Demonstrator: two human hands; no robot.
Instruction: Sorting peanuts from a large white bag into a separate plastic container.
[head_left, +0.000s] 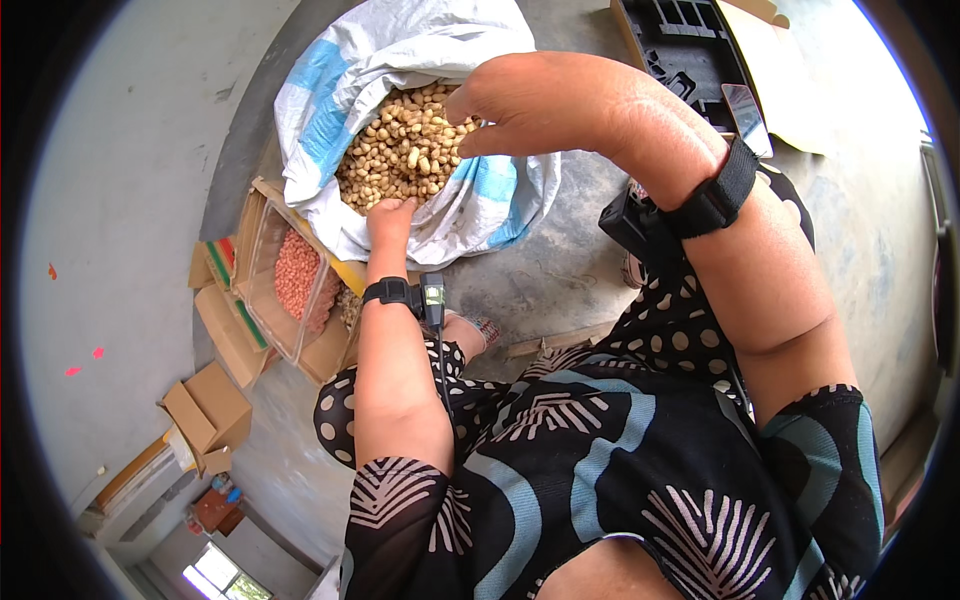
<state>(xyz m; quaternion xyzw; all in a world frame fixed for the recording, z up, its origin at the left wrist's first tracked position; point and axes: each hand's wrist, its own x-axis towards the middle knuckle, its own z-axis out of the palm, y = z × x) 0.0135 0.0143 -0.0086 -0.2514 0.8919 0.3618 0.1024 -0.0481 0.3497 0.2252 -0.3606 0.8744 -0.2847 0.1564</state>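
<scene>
Unshelled peanuts (412, 146) fill a white woven plastic sack (420, 37) with blue stripes, its mouth rolled wide. At the near rim, my left hand (391, 219) reaches to the edge of the peanuts; its fingertips are partly hidden, so I cannot tell whether it grips anything. Higher up, my right hand (536, 101) hangs over the sack's right side. Its thumb and fingers are apart, and no object shows between them. Left of the sack, a clear plastic container (259, 289) holds shelled pink peanut kernels (298, 274).
The container sits in an open cardboard box (232, 337), with peanut shells (349, 306) beside it. Another cardboard carton (210, 409) stands lower left. A black molded tray (686, 52) in a box and a phone (746, 116) lie upper right. Both wrists carry strapped devices (433, 300).
</scene>
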